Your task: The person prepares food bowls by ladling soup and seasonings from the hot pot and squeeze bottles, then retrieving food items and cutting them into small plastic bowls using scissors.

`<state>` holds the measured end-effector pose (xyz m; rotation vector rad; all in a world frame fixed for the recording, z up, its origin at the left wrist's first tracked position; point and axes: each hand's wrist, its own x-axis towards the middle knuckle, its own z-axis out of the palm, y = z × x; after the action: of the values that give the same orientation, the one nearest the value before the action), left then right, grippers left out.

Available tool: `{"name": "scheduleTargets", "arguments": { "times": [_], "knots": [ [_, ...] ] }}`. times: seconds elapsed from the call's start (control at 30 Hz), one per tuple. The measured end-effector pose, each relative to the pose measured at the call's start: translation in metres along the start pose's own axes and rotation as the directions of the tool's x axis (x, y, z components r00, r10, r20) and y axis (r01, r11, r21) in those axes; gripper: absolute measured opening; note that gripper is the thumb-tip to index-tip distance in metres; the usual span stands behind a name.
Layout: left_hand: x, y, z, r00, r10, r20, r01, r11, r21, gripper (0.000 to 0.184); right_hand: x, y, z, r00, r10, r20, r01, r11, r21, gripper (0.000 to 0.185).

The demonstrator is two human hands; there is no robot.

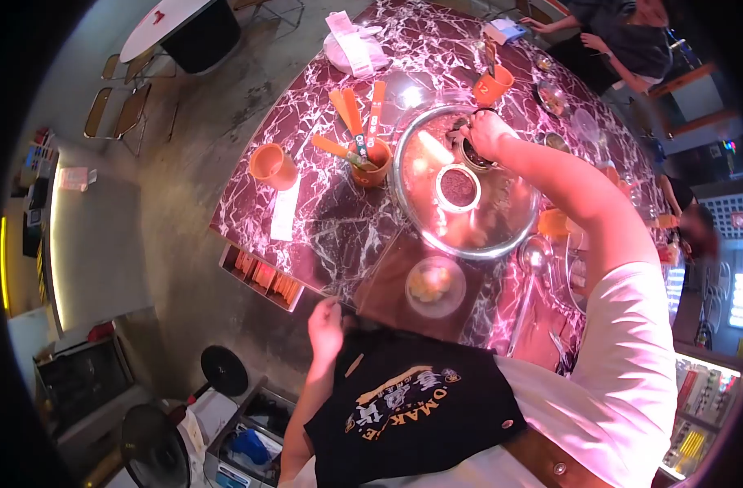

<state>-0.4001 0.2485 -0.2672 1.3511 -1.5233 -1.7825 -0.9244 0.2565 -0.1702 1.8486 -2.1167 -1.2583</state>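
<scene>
Wears, closest in, a black printed apron (420, 398) over a white shirt (624, 358). Holds left hand (326, 327) low beside the near edge of the marbled tabletop (331, 252), fingers curled; cannot tell whether empty or gripping. Has a plate (413, 302) of pale yellow food (430, 283) just ahead. Beyond, stretches right arm over a round metal tray (502, 220) bearing a white-rimmed bowl (440, 195) of dark, grainy contents. Has right hand (487, 134) at a darker bowl (472, 156) near the tray's far side, just beyond the white-rimmed one, fingers bent down; cannot tell whether gripping rim or contents. Shows, left of the tray, an orange cup (370, 176) full of orange strips (376, 110). Includes, farthest, another person (628, 41) across the tabletop.
</scene>
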Motion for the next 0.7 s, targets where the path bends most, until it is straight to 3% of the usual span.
{"name": "scheduleTargets", "arguments": {
  "times": [0.07,0.1,0.13,0.17,0.23,0.3,0.37,0.43,0.5,0.7],
  "knots": [
    [-0.004,0.003,0.024,0.996,0.020,0.084,-0.017,0.999,-0.041,0.019,0.015,0.002,0.017,0.999,0.009,-0.031,-0.004,0.989,0.146,0.029],
    [-0.001,0.004,0.035,0.994,0.029,0.110,-0.028,1.000,-0.010,0.019,0.023,0.009,0.029,0.995,0.102,-0.006,-0.095,0.945,0.312,0.027],
    [0.005,0.014,0.050,0.989,0.039,0.141,-0.042,0.999,0.018,0.020,0.014,0.016,0.021,0.995,0.097,-0.009,-0.089,0.943,0.319,0.027],
    [0.012,0.026,0.064,0.990,0.039,0.137,-0.042,0.999,0.023,0.020,0.002,0.032,0.014,0.991,0.114,0.076,-0.135,0.902,0.411,0.031],
    [0.031,0.078,0.100,0.985,0.004,0.173,-0.053,0.959,0.278,0.022,-0.009,0.053,0.017,0.971,0.162,0.177,-0.237,0.773,0.589,0.045],
    [0.073,0.075,0.133,0.948,0.186,0.260,-0.260,0.921,0.290,0.025,-0.009,0.066,0.056,0.976,0.163,0.144,-0.217,0.705,0.675,0.046],
    [0.102,0.090,0.176,0.972,0.059,0.225,-0.136,0.930,0.341,0.028,-0.016,0.073,0.079,0.974,0.194,0.116,-0.204,0.536,0.819,0.052],
    [0.145,0.076,0.218,0.942,0.212,0.261,-0.290,0.905,0.311,0.027,-0.020,0.078,0.098,0.973,0.199,0.117,-0.200,0.476,0.856,0.050],
    [0.178,0.077,0.254,0.965,0.146,0.218,-0.224,0.893,0.390,0.026,-0.018,0.083,0.118,0.971,0.178,0.157,-0.211,0.346,0.914,0.051],
    [0.231,0.080,0.309,0.986,0.113,0.127,-0.160,0.867,0.472,0.028,-0.030,0.072,0.116,0.967,0.212,0.141,-0.215,0.383,0.898,0.054]
  ]
}}
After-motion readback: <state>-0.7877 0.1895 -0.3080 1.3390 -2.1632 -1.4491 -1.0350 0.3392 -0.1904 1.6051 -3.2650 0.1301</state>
